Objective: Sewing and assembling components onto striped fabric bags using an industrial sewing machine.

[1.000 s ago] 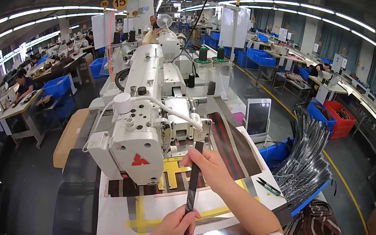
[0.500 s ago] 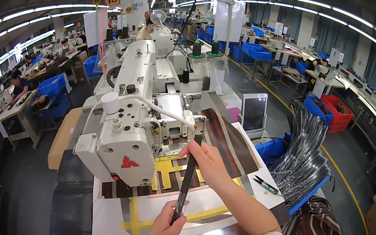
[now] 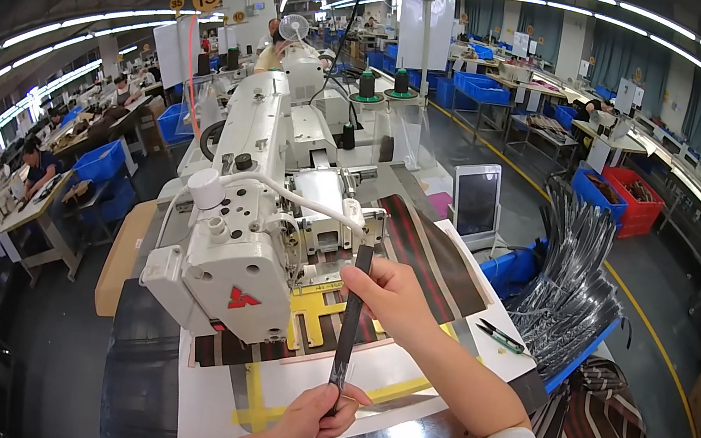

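Head view shows both hands pinching one dark strip (image 3: 349, 322) that runs straight up and down at the lower middle of the frame. The left hand (image 3: 314, 416), low in the frame, has its fingers closed on the strip's near end; the right hand (image 3: 389, 290), just above it, has its fingers closed on the far end, so the strip is stretched taut between them and held above the table. Under the strip lies a white template (image 3: 226, 394) with yellow tape (image 3: 312, 306) marking a cross-shaped slot, and beside it a striped dark panel (image 3: 429, 252) reaches toward the upper right. Left of the hands stands the white sewing machine (image 3: 238, 246), its head overhanging the template; whether the strip's far end touches the needle area cannot be told. Farther out, a small screen (image 3: 476, 201) stands right of the machine, and a heap of dark strips (image 3: 571, 296) fills a blue bin at the right edge. By my reading the step in hand is lining up the strip over the yellow guide. The next move calls for lowering it flat into that guide, both ends level and no twist.
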The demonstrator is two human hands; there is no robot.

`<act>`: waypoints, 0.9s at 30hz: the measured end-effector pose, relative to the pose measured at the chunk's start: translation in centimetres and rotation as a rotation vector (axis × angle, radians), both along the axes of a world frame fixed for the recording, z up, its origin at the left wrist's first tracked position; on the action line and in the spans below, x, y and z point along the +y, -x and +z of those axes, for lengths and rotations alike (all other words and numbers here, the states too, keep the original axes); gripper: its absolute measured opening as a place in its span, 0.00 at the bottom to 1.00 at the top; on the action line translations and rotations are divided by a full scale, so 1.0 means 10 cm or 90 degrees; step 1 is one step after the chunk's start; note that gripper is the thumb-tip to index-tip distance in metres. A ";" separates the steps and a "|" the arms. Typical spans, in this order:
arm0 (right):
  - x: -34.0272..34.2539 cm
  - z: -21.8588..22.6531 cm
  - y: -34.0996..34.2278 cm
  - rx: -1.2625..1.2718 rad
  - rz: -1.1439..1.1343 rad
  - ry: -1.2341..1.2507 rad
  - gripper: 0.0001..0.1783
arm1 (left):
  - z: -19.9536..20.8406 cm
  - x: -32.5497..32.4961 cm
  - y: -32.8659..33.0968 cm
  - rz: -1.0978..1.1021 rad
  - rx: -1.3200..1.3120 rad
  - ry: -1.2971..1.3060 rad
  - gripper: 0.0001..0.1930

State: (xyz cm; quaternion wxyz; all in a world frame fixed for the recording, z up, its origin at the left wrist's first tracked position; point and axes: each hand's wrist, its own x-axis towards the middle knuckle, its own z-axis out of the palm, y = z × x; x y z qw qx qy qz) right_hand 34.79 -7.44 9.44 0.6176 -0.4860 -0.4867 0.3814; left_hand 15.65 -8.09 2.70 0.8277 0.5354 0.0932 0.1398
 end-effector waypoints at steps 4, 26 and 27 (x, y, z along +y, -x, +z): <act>-0.02 0.01 0.02 -0.007 0.001 -0.010 0.19 | -0.05 0.03 0.01 -0.040 -0.023 0.150 0.30; 0.73 -1.14 0.15 -0.296 0.115 0.207 0.14 | -0.39 0.53 0.40 0.185 0.110 -0.654 0.21; 0.73 -1.16 0.19 -0.285 0.086 0.193 0.15 | -0.37 0.56 0.38 0.160 0.171 -0.839 0.20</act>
